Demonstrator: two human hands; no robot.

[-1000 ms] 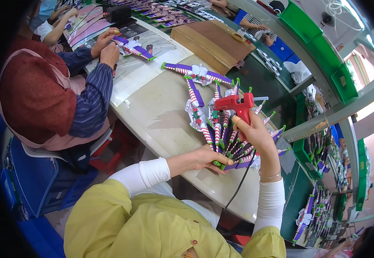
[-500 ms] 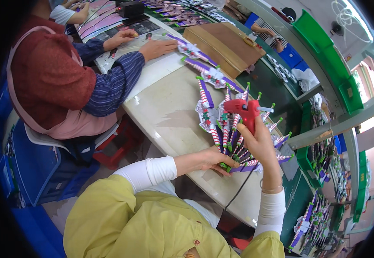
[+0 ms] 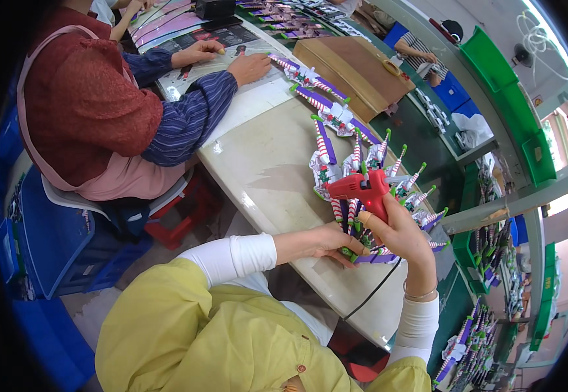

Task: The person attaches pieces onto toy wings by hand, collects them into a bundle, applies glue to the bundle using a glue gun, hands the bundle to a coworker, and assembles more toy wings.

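Observation:
My right hand [image 3: 400, 232] is wrapped round the grip of a red glue gun [image 3: 362, 189], its nozzle pointing left. A cord [image 3: 377, 287] trails from below the hand. Under and around the gun, striped toy pieces [image 3: 325, 166] in purple, white and red with green tips spread out like a fan. My left hand [image 3: 335, 243] is closed on the near ends of the fanned pieces, where they come together at the table. Exactly how many it grips is hidden by its fingers. The gun covers the middle of the fan.
Two more striped pieces [image 3: 336, 116] lie beyond the fan on the pale table [image 3: 251, 173]. At left sits a co-worker [image 3: 94, 111], one hand [image 3: 251, 68] near those pieces. A cardboard box [image 3: 352, 68] stands behind; green bins [image 3: 493, 65] line the right.
The glue gun has come down and slightly left over the fan, nearer my left hand. My left hand keeps its hold on the pieces. The whole view has shifted a little.

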